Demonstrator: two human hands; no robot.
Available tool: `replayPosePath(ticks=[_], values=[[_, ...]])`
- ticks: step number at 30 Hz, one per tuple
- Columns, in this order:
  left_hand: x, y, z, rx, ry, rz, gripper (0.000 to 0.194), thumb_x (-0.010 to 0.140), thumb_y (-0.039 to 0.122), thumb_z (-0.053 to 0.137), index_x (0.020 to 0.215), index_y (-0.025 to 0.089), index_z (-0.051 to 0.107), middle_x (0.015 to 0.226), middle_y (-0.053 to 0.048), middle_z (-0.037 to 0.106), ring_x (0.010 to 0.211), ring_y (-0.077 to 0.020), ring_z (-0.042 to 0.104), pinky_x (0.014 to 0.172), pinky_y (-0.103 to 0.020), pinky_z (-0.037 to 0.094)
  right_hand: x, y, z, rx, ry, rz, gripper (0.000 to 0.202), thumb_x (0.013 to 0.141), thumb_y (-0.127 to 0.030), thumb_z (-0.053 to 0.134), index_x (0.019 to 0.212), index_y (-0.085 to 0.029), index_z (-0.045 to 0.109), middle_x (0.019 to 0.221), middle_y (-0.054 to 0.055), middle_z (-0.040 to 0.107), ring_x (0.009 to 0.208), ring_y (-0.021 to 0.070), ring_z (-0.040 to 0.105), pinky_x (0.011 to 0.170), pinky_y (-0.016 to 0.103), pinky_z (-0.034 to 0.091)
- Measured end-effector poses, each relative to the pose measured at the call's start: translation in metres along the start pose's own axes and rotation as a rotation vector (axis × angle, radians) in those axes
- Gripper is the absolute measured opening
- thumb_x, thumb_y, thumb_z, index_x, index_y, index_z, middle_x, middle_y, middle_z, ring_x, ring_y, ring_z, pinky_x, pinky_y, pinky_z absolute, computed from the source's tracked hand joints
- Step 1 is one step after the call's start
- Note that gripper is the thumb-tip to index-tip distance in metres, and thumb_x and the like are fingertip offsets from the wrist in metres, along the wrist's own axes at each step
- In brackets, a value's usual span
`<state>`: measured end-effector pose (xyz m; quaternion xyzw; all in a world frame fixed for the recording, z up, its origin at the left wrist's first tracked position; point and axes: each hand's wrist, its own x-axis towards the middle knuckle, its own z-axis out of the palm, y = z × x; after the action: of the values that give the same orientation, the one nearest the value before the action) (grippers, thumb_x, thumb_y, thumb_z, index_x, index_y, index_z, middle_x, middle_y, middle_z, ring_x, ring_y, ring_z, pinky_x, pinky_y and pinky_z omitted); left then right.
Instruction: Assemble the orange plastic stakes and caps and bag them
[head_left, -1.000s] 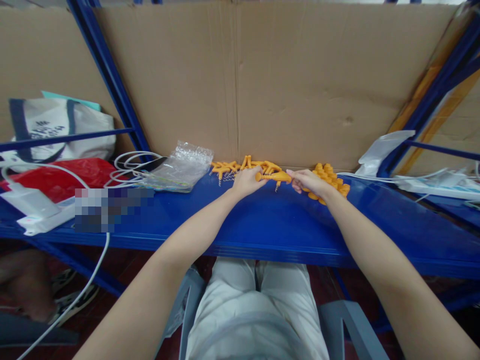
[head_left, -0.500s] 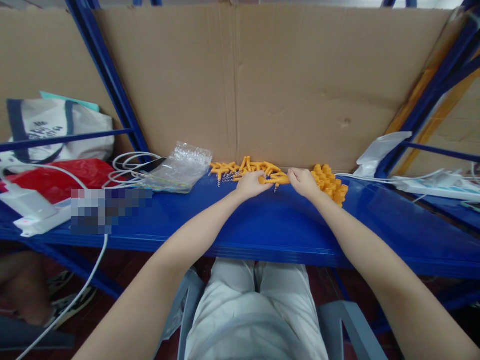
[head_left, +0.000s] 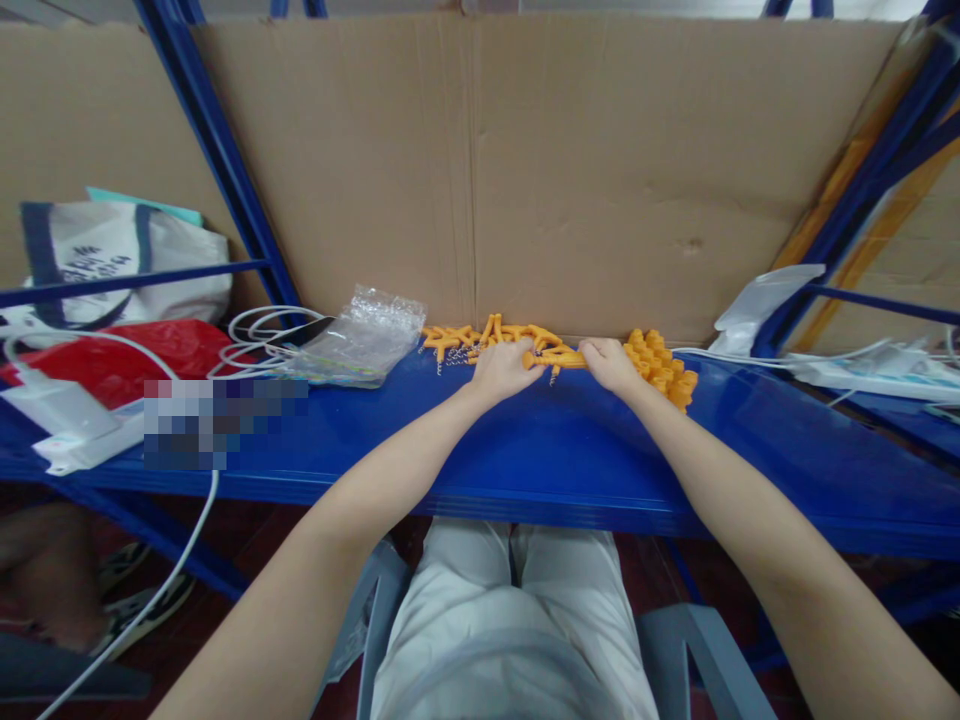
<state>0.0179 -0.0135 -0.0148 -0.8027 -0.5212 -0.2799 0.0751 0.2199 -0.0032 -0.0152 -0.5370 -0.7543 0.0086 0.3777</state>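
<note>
Between my hands, near the back of the blue table [head_left: 540, 450], is an orange branched piece [head_left: 568, 359]. My left hand [head_left: 508, 369] is closed round its left end, and my right hand [head_left: 609, 364] grips its right end. A metal spiral [head_left: 553, 377] hangs just below the piece. Several orange branched parts with spirals [head_left: 450, 340] lie behind and to the left of my left hand. A cluster of orange cylindrical parts [head_left: 664, 368] stands right beside my right hand and is partly hidden by it.
Clear plastic bags [head_left: 367, 340], white cables [head_left: 262, 340], a red bag [head_left: 150, 355] and a power strip [head_left: 97, 440] lie to the left. A cardboard panel [head_left: 600, 180] stands behind. White plastic [head_left: 761, 310] leans at the right post. A person's leg [head_left: 45, 575] shows at lower left.
Both hands keep their hold on the orange piece. My right hand has shifted very slightly to the right, and the piece looks a little straighter.
</note>
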Motion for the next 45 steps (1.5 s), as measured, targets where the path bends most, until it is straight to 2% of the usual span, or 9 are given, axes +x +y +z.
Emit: replayPosePath(ticks=[9,12,16,20,24,30,34,37,45], values=[[0.000,-0.001,0.002,-0.010,0.013,0.007,0.029,0.088,0.042,0.063,0.108,0.021,0.067,0.102,-0.009,0.075,0.100,-0.0285,0.070,0.085,-0.037,0.053,0.000,0.000,0.000,0.087,-0.004,0.022,0.034,0.087,-0.034,0.037,0.055,-0.024,0.039,0.052,0.001,0.047,0.061,0.0173,0.050,0.057,0.028,0.037],[0.003,-0.006,0.007,-0.021,-0.031,-0.016,0.032,0.090,0.044,0.062,0.111,0.021,0.065,0.105,-0.010,0.074,0.103,-0.0292,0.069,0.086,-0.037,0.053,-0.001,-0.002,-0.001,0.238,-0.125,0.155,0.036,0.090,-0.041,0.047,0.059,-0.023,0.045,0.049,-0.002,0.046,0.048,0.0132,0.046,0.048,0.025,0.036],[0.007,-0.016,0.014,-0.046,-0.050,-0.031,0.034,0.094,0.045,0.056,0.118,0.021,0.062,0.114,-0.012,0.072,0.109,-0.0290,0.067,0.089,-0.039,0.053,-0.003,-0.008,-0.005,0.527,-0.281,0.270,0.023,0.086,-0.042,0.063,0.079,-0.021,0.056,0.063,-0.001,0.059,0.044,0.0096,0.049,0.040,0.021,0.037],[0.009,-0.023,0.019,-0.125,0.023,0.023,0.048,0.096,0.037,0.052,0.142,0.023,0.046,0.135,-0.012,0.062,0.121,-0.0267,0.061,0.097,-0.038,0.051,-0.002,-0.007,-0.009,0.650,-0.185,0.256,0.025,0.082,-0.043,0.071,0.088,-0.022,0.058,0.071,0.000,0.062,0.050,0.0092,0.053,0.045,0.021,0.043],[0.010,-0.024,0.023,-0.174,0.056,0.092,0.060,0.095,0.031,0.050,0.152,0.022,0.033,0.145,-0.015,0.054,0.132,-0.0264,0.053,0.104,-0.038,0.047,0.005,0.010,-0.009,0.533,0.002,0.208,0.036,0.079,-0.052,0.073,0.097,-0.024,0.058,0.075,0.000,0.063,0.055,0.0128,0.056,0.049,0.025,0.046],[0.007,-0.016,0.036,-0.177,-0.126,0.355,0.046,0.098,0.034,0.047,0.140,0.017,0.051,0.151,-0.014,0.049,0.139,-0.0231,0.047,0.116,-0.038,0.036,0.005,0.026,-0.009,-0.066,0.106,0.038,0.029,0.086,-0.037,0.065,0.110,-0.022,0.063,0.109,0.012,0.068,0.092,0.0265,0.066,0.074,0.036,0.052],[0.003,-0.008,0.047,-0.132,-0.331,0.429,0.046,0.099,0.039,0.044,0.141,0.022,0.053,0.160,-0.010,0.038,0.145,-0.0234,0.039,0.117,-0.039,0.035,-0.003,0.011,-0.011,-0.431,0.004,0.053,0.034,0.089,-0.031,0.060,0.122,-0.024,0.064,0.119,0.012,0.066,0.100,0.0307,0.066,0.078,0.038,0.050],[0.003,-0.006,0.051,-0.104,-0.418,0.427,0.043,0.101,0.038,0.039,0.136,0.020,0.058,0.155,-0.010,0.046,0.143,-0.0225,0.043,0.115,-0.038,0.037,-0.008,-0.003,-0.011,-0.553,-0.078,0.087,0.035,0.092,-0.031,0.058,0.126,-0.024,0.062,0.122,0.014,0.066,0.101,0.0322,0.067,0.076,0.038,0.050],[0.005,-0.002,0.041,-0.089,-0.288,0.503,0.029,0.098,0.026,0.047,0.103,0.014,0.073,0.109,-0.012,0.073,0.107,-0.0216,0.068,0.100,-0.033,0.050,-0.012,-0.016,-0.006,-0.631,-0.191,0.117,0.031,0.096,-0.028,0.051,0.124,-0.022,0.062,0.123,0.016,0.064,0.105,0.0319,0.068,0.076,0.035,0.050]])
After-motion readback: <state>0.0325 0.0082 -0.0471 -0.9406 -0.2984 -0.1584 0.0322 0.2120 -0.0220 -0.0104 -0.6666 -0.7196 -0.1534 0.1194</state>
